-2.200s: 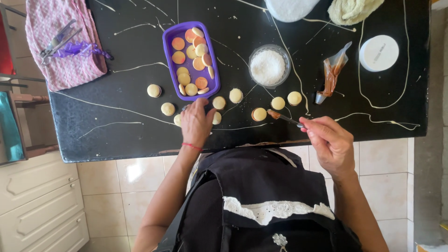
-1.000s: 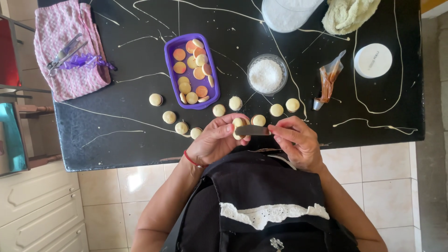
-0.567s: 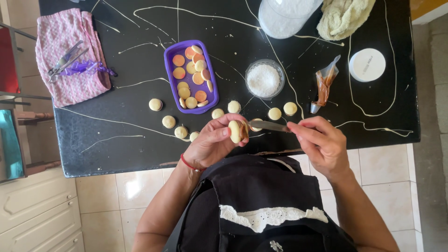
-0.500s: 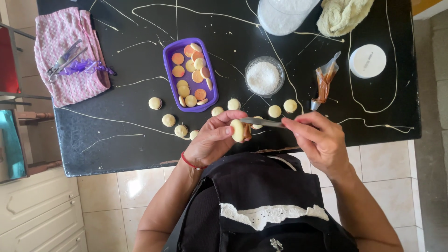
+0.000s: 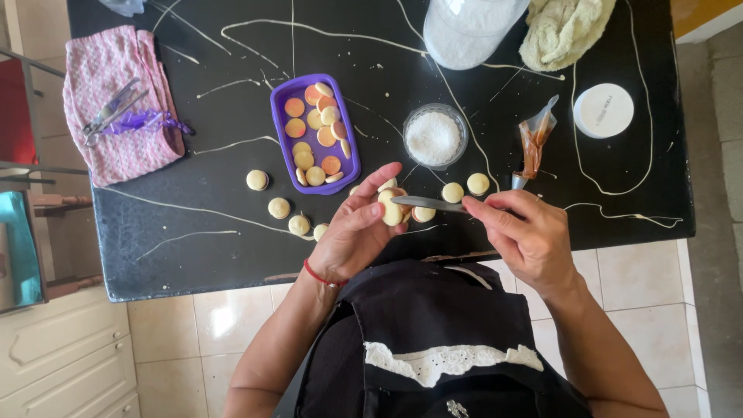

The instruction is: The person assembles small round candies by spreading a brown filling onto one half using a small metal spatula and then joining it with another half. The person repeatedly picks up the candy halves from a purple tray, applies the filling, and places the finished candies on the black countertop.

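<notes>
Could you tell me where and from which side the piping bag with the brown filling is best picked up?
Probably at the twisted clear top end of the piping bag, coming from above on the far side. It lies on the black counter with its filled tip pointing toward the right hand, so gripping the empty upper part should avoid squeezing filling out. The white lid beside it leaves room.

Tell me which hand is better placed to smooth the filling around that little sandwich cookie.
Likely the right hand: it already holds the knife, whose tip reaches the sandwich cookie. The left hand is occupied gripping that cookie.
</notes>
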